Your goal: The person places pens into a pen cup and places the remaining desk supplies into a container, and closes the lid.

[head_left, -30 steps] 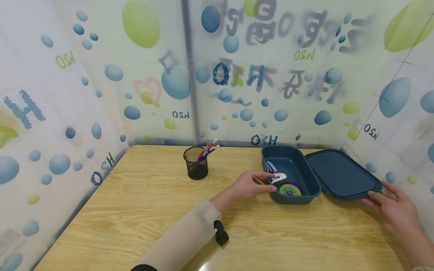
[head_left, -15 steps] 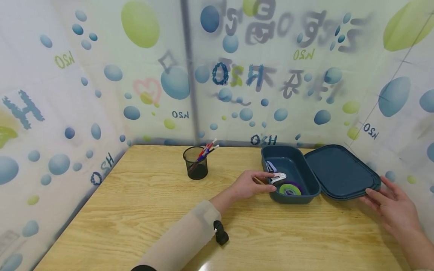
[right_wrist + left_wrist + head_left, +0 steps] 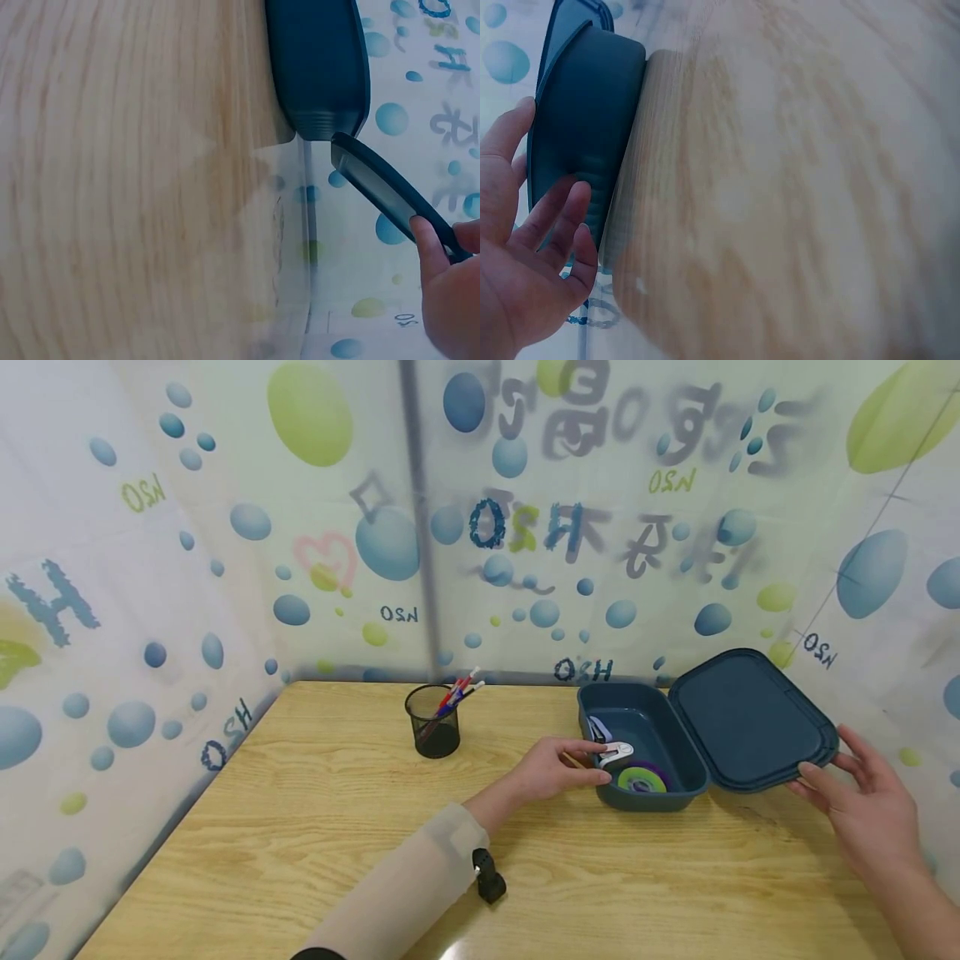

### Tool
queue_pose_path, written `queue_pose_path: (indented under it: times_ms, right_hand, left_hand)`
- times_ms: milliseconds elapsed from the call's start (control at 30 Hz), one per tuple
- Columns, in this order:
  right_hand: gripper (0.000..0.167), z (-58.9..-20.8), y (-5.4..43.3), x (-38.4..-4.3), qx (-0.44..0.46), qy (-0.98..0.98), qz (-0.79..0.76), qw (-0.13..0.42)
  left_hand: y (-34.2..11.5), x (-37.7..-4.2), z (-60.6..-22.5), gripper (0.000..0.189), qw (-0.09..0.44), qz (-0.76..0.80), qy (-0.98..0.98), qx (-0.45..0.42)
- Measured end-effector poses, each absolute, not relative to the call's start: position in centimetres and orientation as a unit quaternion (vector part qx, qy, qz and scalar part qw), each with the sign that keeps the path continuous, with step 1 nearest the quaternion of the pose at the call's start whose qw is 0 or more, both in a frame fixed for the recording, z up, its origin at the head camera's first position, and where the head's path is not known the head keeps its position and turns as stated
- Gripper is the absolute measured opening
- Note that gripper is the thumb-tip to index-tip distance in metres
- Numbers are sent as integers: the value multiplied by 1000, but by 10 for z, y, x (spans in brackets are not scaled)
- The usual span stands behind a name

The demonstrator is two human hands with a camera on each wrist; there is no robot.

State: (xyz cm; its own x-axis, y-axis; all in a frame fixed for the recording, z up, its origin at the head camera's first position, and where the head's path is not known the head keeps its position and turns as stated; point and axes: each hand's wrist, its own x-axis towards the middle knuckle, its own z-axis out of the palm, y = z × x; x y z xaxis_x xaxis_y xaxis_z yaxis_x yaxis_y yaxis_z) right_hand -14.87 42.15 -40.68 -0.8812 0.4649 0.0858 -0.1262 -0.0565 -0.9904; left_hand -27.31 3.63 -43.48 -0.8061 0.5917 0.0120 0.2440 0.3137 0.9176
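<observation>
A dark blue plastic box point(image 3: 678, 739) stands at the table's right side. Inside lie a green-and-purple ring-shaped roll point(image 3: 642, 779), a small white rounded piece point(image 3: 617, 753) and a pale lilac item point(image 3: 599, 729). My left hand point(image 3: 551, 768) holds the box's left rim, thumb and index finger on the edge; the left wrist view shows other fingers bent along the outer wall point(image 3: 592, 97). With thumb and fingers, my right hand point(image 3: 873, 806) grips the near right corner of the matching lid point(image 3: 753, 718). The lid is tilted up, its left edge beside the box's right rim.
A black mesh pen cup point(image 3: 435, 727) with several pens point(image 3: 459, 693) stands left of the box on the wooden table point(image 3: 300, 827). A patterned curtain point(image 3: 360, 635) closes off the back and both sides. A black device point(image 3: 489, 877) sits at my left sleeve.
My right hand has raised the lid's right side off the table, tilting it up and slightly toward the box. The left hand and box have stayed in place.
</observation>
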Motion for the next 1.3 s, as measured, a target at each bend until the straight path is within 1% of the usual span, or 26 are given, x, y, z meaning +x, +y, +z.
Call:
queue_pose_path:
  times_ms: [200,600,833,1133,1300]
  right_hand:
    - [91,-397,408,-147,-119,-648,719,219]
    - [85,-386,393,-145,-95,-679,691,231]
    - [82,-378,387,-143,-62,-701,672,232]
    - [80,-366,377,-141,-62,-805,545,225]
    - [78,-364,373,-139,-42,-826,516,223]
  left_hand:
    - [36,-273,-434,48,164,524,793,263]
    - [35,-272,-433,47,163,526,792,264]
    - [35,-271,-432,48,161,527,791,266]
    - [35,-272,-434,47,160,525,792,266]
    - [35,-272,-434,48,164,523,792,268]
